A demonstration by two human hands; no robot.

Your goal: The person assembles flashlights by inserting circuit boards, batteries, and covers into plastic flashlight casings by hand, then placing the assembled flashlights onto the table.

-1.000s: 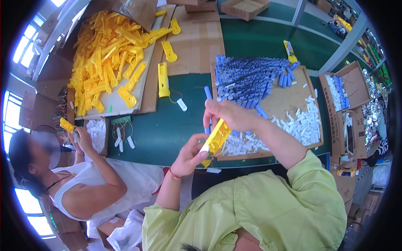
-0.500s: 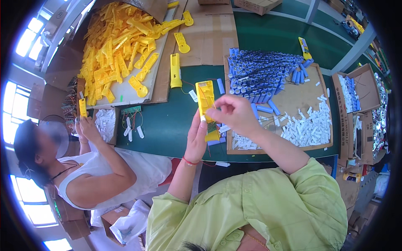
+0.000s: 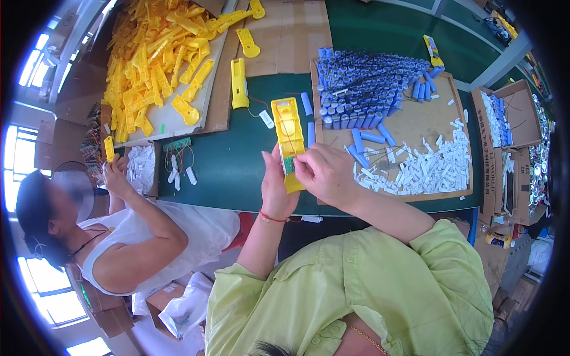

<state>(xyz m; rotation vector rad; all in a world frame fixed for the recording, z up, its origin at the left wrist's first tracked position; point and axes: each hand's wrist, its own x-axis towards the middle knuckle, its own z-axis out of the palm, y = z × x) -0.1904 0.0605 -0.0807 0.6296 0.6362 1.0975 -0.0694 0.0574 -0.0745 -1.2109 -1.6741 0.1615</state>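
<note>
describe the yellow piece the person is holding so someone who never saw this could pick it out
Start at the green table and find the two hands raised over its near edge. The left hand and right hand grip a long yellow housing standing upright between them. Unlike the loose yellow shells heaped at far left, it is held off the table, open side up, with a small green circuit board inside.

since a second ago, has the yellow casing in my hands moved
Yes. The yellow casing was tilted low over the table's near edge, below the blue cells; now it stands upright, raised level with them, held by left hand and right hand.
</note>
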